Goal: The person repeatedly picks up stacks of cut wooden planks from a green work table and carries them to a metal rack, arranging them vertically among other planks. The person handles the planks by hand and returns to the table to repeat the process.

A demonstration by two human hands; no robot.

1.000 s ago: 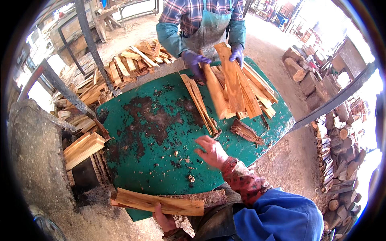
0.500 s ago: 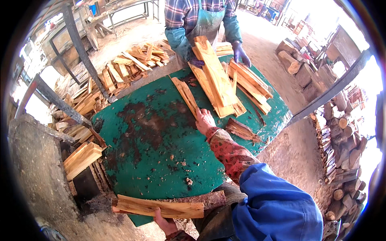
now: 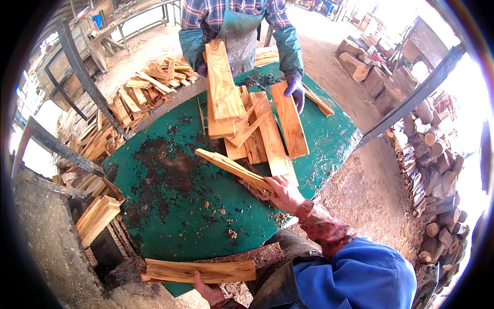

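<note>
The right hand (image 3: 285,194) has its fingers clamped on the right end of a split slat (image 3: 231,169), a long, thin strip of wood that slants from the hand toward the far left over the middle of a green table (image 3: 180,242). Whether the slat's left end touches the table I cannot tell. A bark-edged piece (image 3: 252,188) shows in part beneath it.

The left hand (image 3: 208,293) is at the near edge of the table, its thumb pressed against a short plank (image 3: 200,271); the fingers go out of sight underneath, gripping it from below. The plank lies crosswise, and a bark slab (image 3: 267,252) shows just behind it and past its right end.

Across the table stands a co-worker in a plaid shirt (image 3: 247,6) and a stained apron (image 3: 239,36). One purple glove (image 3: 296,91) holds a flat board (image 3: 289,121) on the right; on the left, stacked boards (image 3: 226,85) tilt up against the other arm. More loose boards (image 3: 270,135) lie between.

The tabletop has a dark worn patch (image 3: 164,177) and scattered wood chips (image 3: 232,234). A heap of split wood (image 3: 149,87) lies at far left; logs (image 3: 437,206) are stacked at right.
</note>
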